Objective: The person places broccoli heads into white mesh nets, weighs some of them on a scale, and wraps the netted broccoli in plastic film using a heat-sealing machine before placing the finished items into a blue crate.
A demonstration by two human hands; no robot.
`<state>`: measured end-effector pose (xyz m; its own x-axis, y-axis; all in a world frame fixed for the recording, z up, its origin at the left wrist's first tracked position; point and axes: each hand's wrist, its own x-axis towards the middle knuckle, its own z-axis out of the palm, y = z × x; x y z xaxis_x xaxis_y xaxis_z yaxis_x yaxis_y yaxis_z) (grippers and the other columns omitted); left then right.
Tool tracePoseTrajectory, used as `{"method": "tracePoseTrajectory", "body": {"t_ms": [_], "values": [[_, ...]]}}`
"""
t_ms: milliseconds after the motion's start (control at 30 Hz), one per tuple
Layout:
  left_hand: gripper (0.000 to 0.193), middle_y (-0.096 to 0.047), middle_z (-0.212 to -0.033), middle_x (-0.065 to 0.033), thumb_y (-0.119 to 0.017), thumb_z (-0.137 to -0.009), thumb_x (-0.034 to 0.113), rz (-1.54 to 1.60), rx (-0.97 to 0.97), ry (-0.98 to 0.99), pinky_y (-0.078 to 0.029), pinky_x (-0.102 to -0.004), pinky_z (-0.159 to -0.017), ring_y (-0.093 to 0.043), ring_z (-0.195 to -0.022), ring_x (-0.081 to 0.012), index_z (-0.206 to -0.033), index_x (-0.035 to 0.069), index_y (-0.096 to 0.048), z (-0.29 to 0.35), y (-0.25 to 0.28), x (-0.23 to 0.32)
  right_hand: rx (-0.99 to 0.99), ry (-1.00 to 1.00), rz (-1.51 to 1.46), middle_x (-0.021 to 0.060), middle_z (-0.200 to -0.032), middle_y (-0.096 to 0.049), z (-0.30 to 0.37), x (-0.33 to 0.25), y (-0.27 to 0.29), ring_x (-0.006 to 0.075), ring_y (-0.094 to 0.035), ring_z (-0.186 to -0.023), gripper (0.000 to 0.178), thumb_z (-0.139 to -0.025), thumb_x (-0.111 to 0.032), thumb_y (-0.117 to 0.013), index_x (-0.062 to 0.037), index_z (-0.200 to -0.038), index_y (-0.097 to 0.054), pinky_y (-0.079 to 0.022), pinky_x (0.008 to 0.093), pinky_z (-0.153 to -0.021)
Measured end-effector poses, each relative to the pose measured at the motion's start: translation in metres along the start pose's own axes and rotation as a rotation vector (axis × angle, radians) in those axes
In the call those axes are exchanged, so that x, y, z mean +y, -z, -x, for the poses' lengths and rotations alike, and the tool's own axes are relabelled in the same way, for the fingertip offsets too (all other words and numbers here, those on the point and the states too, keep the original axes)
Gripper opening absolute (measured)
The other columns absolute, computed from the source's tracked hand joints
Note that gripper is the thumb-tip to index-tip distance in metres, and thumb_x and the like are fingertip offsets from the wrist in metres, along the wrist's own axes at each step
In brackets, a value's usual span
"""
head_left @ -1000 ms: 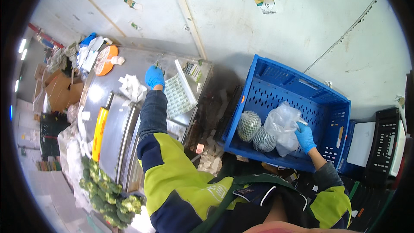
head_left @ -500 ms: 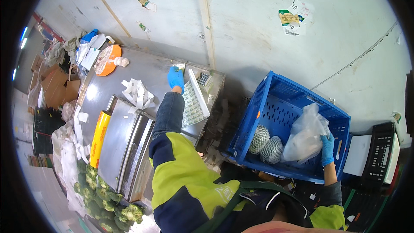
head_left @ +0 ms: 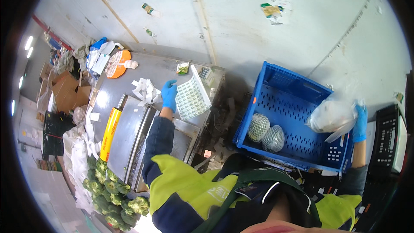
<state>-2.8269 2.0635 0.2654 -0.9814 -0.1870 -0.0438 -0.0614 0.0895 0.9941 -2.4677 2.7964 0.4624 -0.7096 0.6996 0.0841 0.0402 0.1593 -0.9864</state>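
My right hand [head_left: 359, 123], in a blue glove, grips the gathered top of a clear plastic bag [head_left: 330, 115] at the right side of a blue crate [head_left: 297, 87]. Pale contents show through the bag, but I cannot make out what they are. Two round items in white foam netting [head_left: 266, 133] lie in the crate's left part. Over the steel table [head_left: 148, 67], my blue-gloved left hand [head_left: 169, 95] is at the left edge of a sheet of small green-and-white labels [head_left: 192, 98], fingers partly extended and seemingly holding nothing. Beyond it lies a small green packet [head_left: 183, 68].
Left of my arm stands a wrapping machine [head_left: 125, 140] with a yellow roll [head_left: 111, 133]. Crumpled white strips [head_left: 145, 90] and an orange item [head_left: 117, 64] lie on the table. Broccoli [head_left: 110, 192] is heaped at lower left. A keypad device [head_left: 385, 140] stands right of the crate.
My left hand has left the green packet and come nearer, beside the label sheet. My right hand has carried the bag from the crate's middle up to its right side.
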Motion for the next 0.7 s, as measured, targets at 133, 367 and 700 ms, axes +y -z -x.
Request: {"method": "tracePoseTrajectory", "body": {"t_ms": [133, 367, 700], "values": [[0.026, -0.059, -0.087, 0.0018, -0.060, -0.088, 0.005, 0.097, -0.060, -0.057, -0.043, -0.0201, -0.062, -0.050, -0.072, -0.0061, -0.114, 0.002, -0.065, 0.090, -0.023, 0.047, 0.039, 0.189, 0.014, 0.0093, -0.118, -0.065, -0.028, -0.020, 0.108, 0.0176, -0.059, -0.109, 0.032, -0.095, -0.018, -0.057, -0.0032, -0.123, -0.062, -0.046, 0.0320, -0.100], [0.027, -0.057, -0.087, 0.0023, -0.056, -0.091, 0.007, -0.024, -0.121, -0.123, -0.039, -0.0205, -0.065, -0.045, -0.071, -0.0062, -0.116, 0.001, -0.062, 0.239, -0.103, 0.080, 0.376, 0.628, 0.221, 0.0115, -0.129, -0.061, -0.052, -0.154, 0.265, 0.0218, -0.056, -0.117, 0.034, -0.099, -0.020, -0.048, -0.0041, -0.126, -0.060, -0.046, 0.0358, -0.097], [0.016, -0.069, -0.098, -0.0071, -0.063, -0.088, 0.001, -0.073, -1.126, -0.174, -0.049, -0.0270, -0.082, -0.062, -0.088, -0.0135, -0.102, -0.001, -0.069, 0.458, -0.303, 0.097, 1.118, 1.008, -0.055, -0.0029, -0.073, -0.055, -0.073, -0.261, 0.482, 0.0090, -0.047, -0.062, 0.006, -0.085, -0.015, -0.065, -0.0135, -0.083, -0.060, -0.039, 0.0273, -0.055]]}}
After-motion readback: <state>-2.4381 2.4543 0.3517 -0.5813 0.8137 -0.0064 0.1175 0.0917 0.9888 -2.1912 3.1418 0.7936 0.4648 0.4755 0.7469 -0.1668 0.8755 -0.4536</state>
